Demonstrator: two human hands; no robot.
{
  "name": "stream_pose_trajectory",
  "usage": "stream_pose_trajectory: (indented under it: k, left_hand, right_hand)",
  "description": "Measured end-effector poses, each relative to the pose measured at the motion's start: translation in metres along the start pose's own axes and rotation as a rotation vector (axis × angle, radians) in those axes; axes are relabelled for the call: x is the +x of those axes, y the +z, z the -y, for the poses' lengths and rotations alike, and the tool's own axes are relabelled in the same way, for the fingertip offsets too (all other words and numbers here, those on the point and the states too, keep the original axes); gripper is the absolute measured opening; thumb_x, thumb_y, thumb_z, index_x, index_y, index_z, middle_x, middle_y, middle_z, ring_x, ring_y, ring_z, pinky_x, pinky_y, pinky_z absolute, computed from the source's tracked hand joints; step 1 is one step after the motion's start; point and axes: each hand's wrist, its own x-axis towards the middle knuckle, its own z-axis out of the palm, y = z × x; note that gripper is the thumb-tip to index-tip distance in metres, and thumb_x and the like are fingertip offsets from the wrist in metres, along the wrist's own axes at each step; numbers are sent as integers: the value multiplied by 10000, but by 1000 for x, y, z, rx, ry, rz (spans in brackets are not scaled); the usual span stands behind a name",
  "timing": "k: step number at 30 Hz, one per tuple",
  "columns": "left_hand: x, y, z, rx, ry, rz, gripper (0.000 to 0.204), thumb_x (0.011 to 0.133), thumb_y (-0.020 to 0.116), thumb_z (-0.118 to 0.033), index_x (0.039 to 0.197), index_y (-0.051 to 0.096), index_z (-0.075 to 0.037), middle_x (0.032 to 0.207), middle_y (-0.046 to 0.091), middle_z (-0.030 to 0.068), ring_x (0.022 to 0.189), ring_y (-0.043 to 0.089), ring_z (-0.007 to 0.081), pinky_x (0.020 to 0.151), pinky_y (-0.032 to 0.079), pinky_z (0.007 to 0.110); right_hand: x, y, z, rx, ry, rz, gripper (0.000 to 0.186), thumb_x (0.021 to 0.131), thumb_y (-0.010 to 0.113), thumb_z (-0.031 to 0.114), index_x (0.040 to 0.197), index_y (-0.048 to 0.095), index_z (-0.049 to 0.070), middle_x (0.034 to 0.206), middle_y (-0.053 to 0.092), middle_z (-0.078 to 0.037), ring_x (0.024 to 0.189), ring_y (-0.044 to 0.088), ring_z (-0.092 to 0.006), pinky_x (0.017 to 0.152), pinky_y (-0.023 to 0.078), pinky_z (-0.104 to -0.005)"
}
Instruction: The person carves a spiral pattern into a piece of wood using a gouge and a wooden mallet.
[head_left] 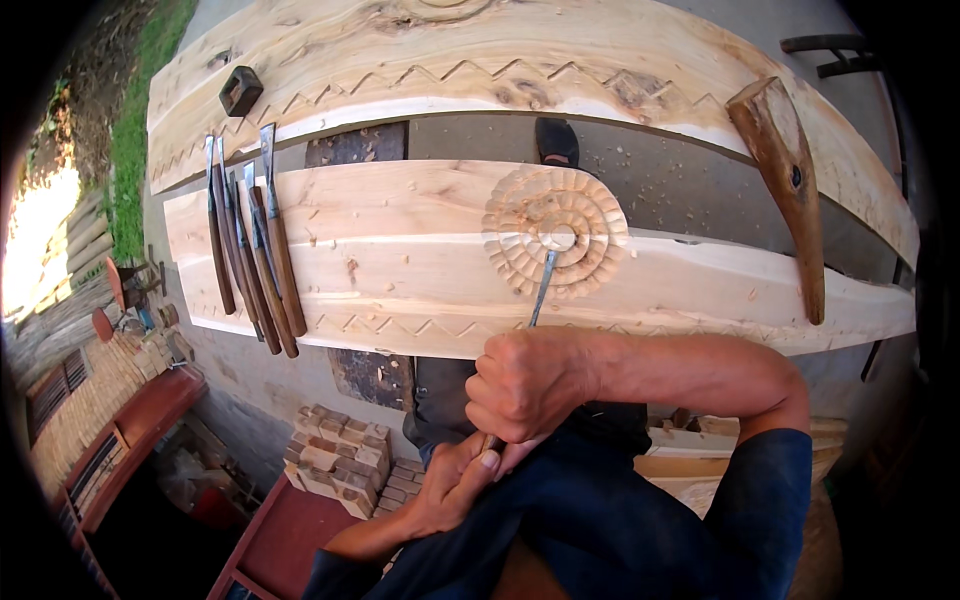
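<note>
Both of my hands grip one chisel [543, 288]. Its steel blade runs up from my fists to the centre of a round rosette [556, 240] carved into the near pale wooden plank [400, 210]. My right hand [525, 380] is wrapped around the handle on top. Below it, my left hand [458, 482] holds the handle's lower end. The wooden handle is almost hidden by my fingers.
Several wood-handled chisels [255, 250] lie side by side on the plank's left end. A wooden mallet [790, 180] lies at the right. A second plank [500, 60] with zigzag carving lies behind, with a small dark block [240, 90] on it. Stacked wood blocks [340, 460] sit below.
</note>
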Motion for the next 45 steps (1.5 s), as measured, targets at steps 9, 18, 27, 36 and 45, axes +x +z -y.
stream_pose_trajectory:
  k: [9, 18, 27, 36, 45]
  left_hand:
    - [0, -1, -16, 44, -38, 0, 292, 1127, 476, -251, 981, 572, -16, 748, 542, 87, 685, 502, 163, 665, 428, 352]
    - [-1, -2, -17, 62, -18, -16, 294, 1122, 487, -250, 966, 579, -18, 725, 540, 80, 654, 499, 167, 637, 418, 359]
    - [2, -1, -18, 36, 1, -41, 297, 1119, 502, -259, 988, 601, -11, 720, 545, 80, 645, 505, 176, 633, 422, 362]
    - [-8, -20, -11, 306, 243, -222, 270, 1052, 624, -242, 927, 637, -2, 671, 555, 160, 541, 538, 285, 559, 449, 385]
    - [-10, -22, -5, 222, 58, -279, 317, 1054, 644, -281, 900, 668, -5, 625, 527, 123, 550, 512, 158, 550, 441, 351]
  right_hand:
    - [-1, -2, -1, -12, 6, -13, 670, 861, 678, 703, 594, 423, 144, 588, 431, 15, 486, 502, -139, 446, 366, -312]
    - [1, -4, -2, -10, 35, -44, 649, 858, 692, 676, 597, 425, 145, 593, 420, 10, 487, 481, -139, 448, 359, -313]
    - [0, -4, -4, -28, 30, -36, 651, 873, 678, 676, 603, 413, 145, 595, 410, 11, 490, 480, -142, 457, 353, -312]
    - [20, 3, 2, -235, 28, -143, 556, 931, 667, 519, 627, 391, 144, 612, 388, 2, 494, 429, -142, 482, 303, -303]
    - [16, 8, -3, -151, 77, -59, 576, 863, 726, 568, 647, 409, 139, 631, 417, -12, 508, 483, -163, 488, 357, -315]
